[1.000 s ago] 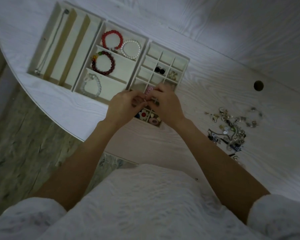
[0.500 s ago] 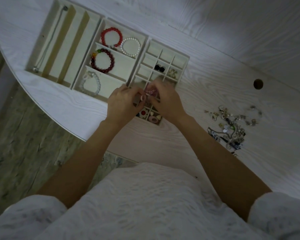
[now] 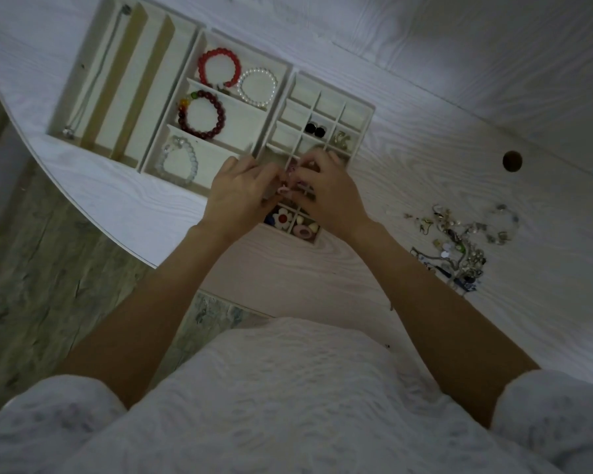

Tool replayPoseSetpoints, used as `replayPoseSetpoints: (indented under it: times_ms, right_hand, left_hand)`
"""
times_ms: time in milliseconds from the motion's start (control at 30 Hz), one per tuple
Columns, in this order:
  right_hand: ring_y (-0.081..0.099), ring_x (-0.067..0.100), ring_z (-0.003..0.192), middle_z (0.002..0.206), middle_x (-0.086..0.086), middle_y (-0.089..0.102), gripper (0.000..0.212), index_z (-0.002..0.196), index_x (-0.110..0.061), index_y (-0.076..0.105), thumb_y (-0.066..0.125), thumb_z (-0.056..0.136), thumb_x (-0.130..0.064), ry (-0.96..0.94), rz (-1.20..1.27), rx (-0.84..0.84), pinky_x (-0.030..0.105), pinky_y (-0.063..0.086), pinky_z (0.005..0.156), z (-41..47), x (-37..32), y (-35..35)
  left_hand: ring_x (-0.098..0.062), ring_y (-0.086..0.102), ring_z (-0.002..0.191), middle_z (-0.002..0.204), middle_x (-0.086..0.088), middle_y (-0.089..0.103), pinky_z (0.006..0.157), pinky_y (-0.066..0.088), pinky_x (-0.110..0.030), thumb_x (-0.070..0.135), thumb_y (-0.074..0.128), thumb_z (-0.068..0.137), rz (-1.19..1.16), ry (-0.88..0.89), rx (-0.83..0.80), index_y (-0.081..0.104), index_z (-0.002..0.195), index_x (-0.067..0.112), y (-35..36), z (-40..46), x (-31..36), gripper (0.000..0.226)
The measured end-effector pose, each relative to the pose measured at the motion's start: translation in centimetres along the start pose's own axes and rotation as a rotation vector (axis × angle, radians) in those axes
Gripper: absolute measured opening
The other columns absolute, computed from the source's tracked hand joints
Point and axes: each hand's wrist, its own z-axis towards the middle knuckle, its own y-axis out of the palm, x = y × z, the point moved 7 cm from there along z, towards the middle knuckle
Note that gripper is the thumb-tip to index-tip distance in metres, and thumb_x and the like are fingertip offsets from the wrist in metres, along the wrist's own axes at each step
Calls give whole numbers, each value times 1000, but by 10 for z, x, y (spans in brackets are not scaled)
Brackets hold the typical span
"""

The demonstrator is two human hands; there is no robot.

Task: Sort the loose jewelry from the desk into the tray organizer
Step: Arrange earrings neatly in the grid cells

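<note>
A cream tray organizer (image 3: 367,112) lies on the white desk in three sections. Over the small-cell section on the right, my left hand (image 3: 240,196) and my right hand (image 3: 329,193) meet with curled fingers and pinch a small pink jewelry piece (image 3: 283,189) between them. Cells near the front hold a flower-shaped piece (image 3: 283,217) and a pink ring (image 3: 303,230). Black studs (image 3: 315,130) and a gold piece (image 3: 342,140) lie in farther cells. A pile of loose jewelry (image 3: 459,241) sits on the desk to the right of my hands.
The middle section holds a red bracelet (image 3: 218,68), a pearl bracelet (image 3: 258,87), a dark red bracelet (image 3: 201,114) and a pale bracelet (image 3: 180,160). A thin necklace (image 3: 93,77) lies in the long left section. A cable hole (image 3: 512,161) is at the right. The desk edge curves at left.
Both hands stayed together over the small cells, shifting slightly toward the front of the tray while working the small pink piece. The loose pile has not moved.
</note>
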Motion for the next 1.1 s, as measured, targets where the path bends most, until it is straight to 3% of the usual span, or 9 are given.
replayPoseSetpoints:
  times_ms: [133, 267, 400, 533, 633, 833, 967, 1100]
  right_hand:
    - [50, 30, 91, 98, 13, 56, 10, 75, -8, 69, 70, 75, -18, 33, -76, -29, 34, 44, 67, 2, 0, 2]
    - [47, 31, 100, 105, 12, 54, 6, 70, -10, 71, 68, 74, -13, 49, -170, -124, 44, 45, 77, 12, -7, 1]
    - [44, 29, 103, 107, 9, 53, 4, 78, -12, 73, 70, 77, -15, 84, -230, -138, 37, 41, 83, 13, -9, 0]
    - [50, 30, 93, 94, 10, 57, 8, 69, -10, 70, 76, 71, -15, 105, -154, 11, 33, 44, 74, 5, -7, -3]
    - [51, 29, 89, 91, 9, 58, 8, 72, -10, 73, 76, 70, -17, 109, -146, 46, 31, 45, 71, 1, -8, -2]
    - [46, 29, 98, 102, 7, 59, 13, 86, -13, 77, 69, 80, -22, 129, -204, -63, 29, 36, 85, 4, -4, 4]
    - [50, 33, 91, 95, 9, 61, 7, 78, -14, 77, 72, 75, -18, 80, -234, -17, 36, 44, 76, 1, -5, -1]
    - [50, 32, 90, 93, 8, 59, 7, 79, -14, 76, 71, 76, -18, 108, -242, -39, 36, 44, 74, 4, -7, -1]
  left_hand:
    - [-26, 55, 77, 81, -3, 68, 65, 29, -31, 19, 71, 75, 14, 80, -59, 66, 88, 12, 2, 6, 1, 15]
    - [-27, 53, 81, 86, -4, 67, 66, 34, -34, 16, 61, 76, -14, 61, -67, 69, 90, 12, -2, 12, -2, 17]
    - [-29, 56, 78, 85, -7, 67, 67, 38, -34, 16, 58, 80, -61, -31, -41, 70, 88, 11, -4, 10, -7, 15]
    - [-30, 56, 81, 87, -8, 64, 68, 44, -36, 21, 61, 81, -105, -100, -61, 71, 86, 13, 0, 0, -13, 14]
    - [-29, 54, 78, 88, -7, 63, 65, 43, -35, 28, 59, 82, -120, -95, -98, 72, 83, 15, 4, -4, -10, 18]
    - [-29, 55, 76, 85, -6, 63, 63, 38, -31, 32, 58, 82, -94, -61, -133, 75, 80, 17, 8, -3, -5, 23]
    - [-28, 51, 75, 84, -6, 61, 63, 26, -28, 28, 65, 82, -10, 47, -151, 73, 76, 15, 8, 2, 0, 17]
    - [-28, 51, 76, 86, -7, 61, 63, 27, -29, 27, 61, 84, -14, 47, -147, 71, 79, 13, 7, 3, 0, 18]
